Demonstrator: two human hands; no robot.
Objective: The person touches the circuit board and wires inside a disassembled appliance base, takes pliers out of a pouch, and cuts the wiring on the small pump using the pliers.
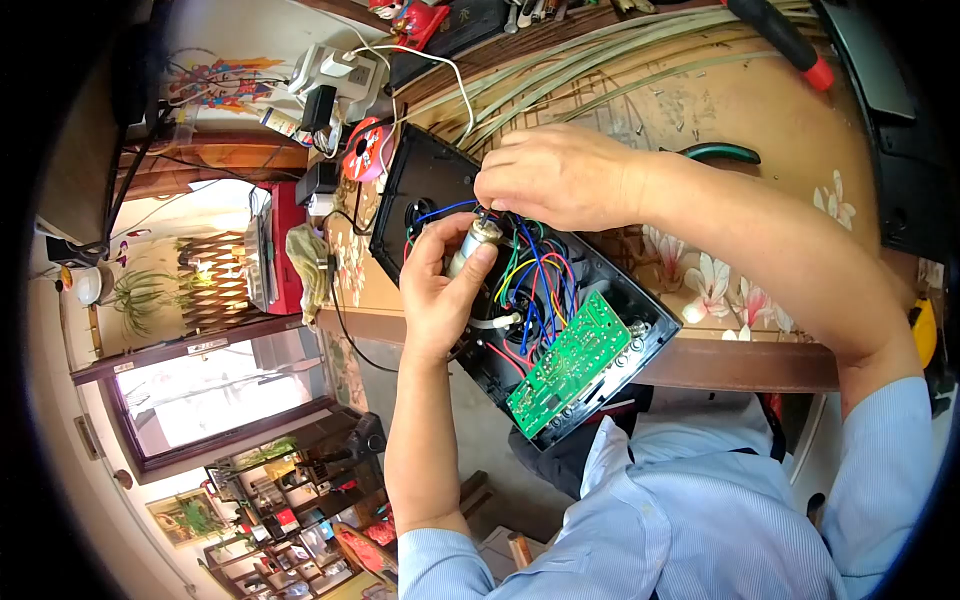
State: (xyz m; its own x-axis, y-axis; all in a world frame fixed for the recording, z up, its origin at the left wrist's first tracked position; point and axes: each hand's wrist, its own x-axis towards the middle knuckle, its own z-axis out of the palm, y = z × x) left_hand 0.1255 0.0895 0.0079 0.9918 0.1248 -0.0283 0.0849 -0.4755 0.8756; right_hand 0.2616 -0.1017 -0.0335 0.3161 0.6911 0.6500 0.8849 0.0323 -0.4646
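Observation:
A small silver cylindrical part [474, 243], which looks like a motor, sits between the thumb and fingers of my left hand [441, 283]. My right hand [560, 178] is closed at the top end of that part, its fingertips pinched by thin wires; what exactly they pinch is too small to make out. Beneath both hands lies an open black housing [400, 190], tilted across the table's front edge. Red, blue, green and yellow wires [540, 275] fill its middle. A green circuit board [570, 365] is at the housing's near end, and a white tube [492, 323] shows beside my left wrist.
On the wooden table [740, 130] lie green-handled pliers [722, 152], a black-and-red handled tool [785, 45] and long thin strips [560, 80]. A red spool [364, 150] and a power strip [345, 80] with cables stand beyond the housing. A cloth [310, 265] lies farther left.

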